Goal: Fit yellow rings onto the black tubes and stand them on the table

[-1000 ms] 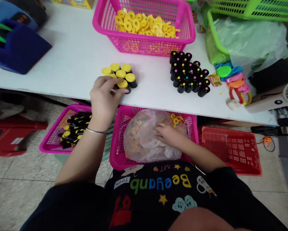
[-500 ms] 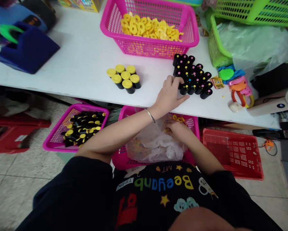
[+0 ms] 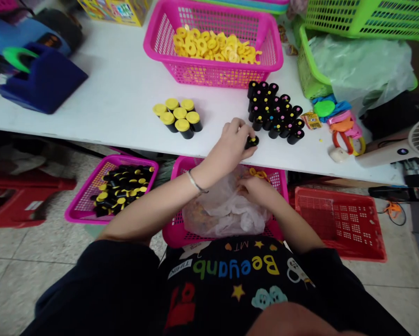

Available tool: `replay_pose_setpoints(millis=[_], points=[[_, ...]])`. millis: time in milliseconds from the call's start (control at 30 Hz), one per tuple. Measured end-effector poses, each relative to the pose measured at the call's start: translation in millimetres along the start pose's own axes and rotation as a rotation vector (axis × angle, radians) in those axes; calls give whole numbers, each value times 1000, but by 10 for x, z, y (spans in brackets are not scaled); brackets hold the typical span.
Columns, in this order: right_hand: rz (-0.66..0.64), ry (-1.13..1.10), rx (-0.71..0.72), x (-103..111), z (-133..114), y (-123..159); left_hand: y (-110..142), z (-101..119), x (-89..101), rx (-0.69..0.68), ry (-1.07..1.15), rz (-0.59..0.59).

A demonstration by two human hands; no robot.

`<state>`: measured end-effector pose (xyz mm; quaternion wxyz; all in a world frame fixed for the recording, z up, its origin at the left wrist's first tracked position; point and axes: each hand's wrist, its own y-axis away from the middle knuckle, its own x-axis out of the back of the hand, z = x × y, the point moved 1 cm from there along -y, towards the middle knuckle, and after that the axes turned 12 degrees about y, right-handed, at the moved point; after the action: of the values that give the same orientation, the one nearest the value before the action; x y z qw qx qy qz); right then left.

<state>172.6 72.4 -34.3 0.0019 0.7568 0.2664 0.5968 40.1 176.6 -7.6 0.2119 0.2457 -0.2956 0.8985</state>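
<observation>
My left hand point(image 3: 233, 141) is closed around a small black canister point(image 3: 253, 141), held just above the table's front edge. Behind it stands a cluster of open black canisters point(image 3: 277, 114) with pink, yellow and blue bits showing at their tops. To the left, a group of canisters with yellow lids point(image 3: 180, 113) stands upright. My right hand point(image 3: 253, 189) reaches into a clear plastic bag point(image 3: 226, 212), its fingers partly hidden. Yellow ring shapes point(image 3: 259, 173) show near those fingers. The bag lies in a pink basket point(image 3: 174, 235) against my body.
On the white table point(image 3: 118, 79) stand a pink basket point(image 3: 212, 74) of yellow rings, a blue tape dispenser point(image 3: 48, 79), a green basket point(image 3: 310, 70) and a fan point(image 3: 387, 151). Below are a pink basket point(image 3: 77, 205) of lidded canisters, a red basket point(image 3: 310, 224) and a red stool point(image 3: 24, 200).
My left hand has taken one black canister from the cluster and drawn it left and toward me. My right hand has stayed at the bag.
</observation>
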Motion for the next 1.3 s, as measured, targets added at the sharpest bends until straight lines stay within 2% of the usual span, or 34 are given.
replay_pose_setpoints(millis=[100, 167, 333, 433, 667, 867, 1033, 1200, 1300], points=[[-40, -34, 27, 30, 27, -19, 229, 19, 271, 123, 103, -119], [-37, -43, 13, 46, 70, -23, 349, -3, 375, 140, 151, -140], [96, -17, -202, 65, 170, 21, 472, -120, 351, -118, 89, -94], [79, 1, -240, 84, 172, 66, 425, -144, 309, -183, 1, -107], [-43, 58, -100, 83, 118, 77, 287, -124, 340, -136, -61, -190], [-197, 193, -88, -31, 10, 27, 384, -212, 275, 3, 109, -52], [-216, 271, -59, -10, -62, 77, 375, -230, 238, 86, 214, -49], [-219, 353, -15, 124, -122, 96, 466, -41, 332, 138, 493, -14], [-81, 311, 92, 208, -106, 175, 643, 147, 444, 117, 639, -29]])
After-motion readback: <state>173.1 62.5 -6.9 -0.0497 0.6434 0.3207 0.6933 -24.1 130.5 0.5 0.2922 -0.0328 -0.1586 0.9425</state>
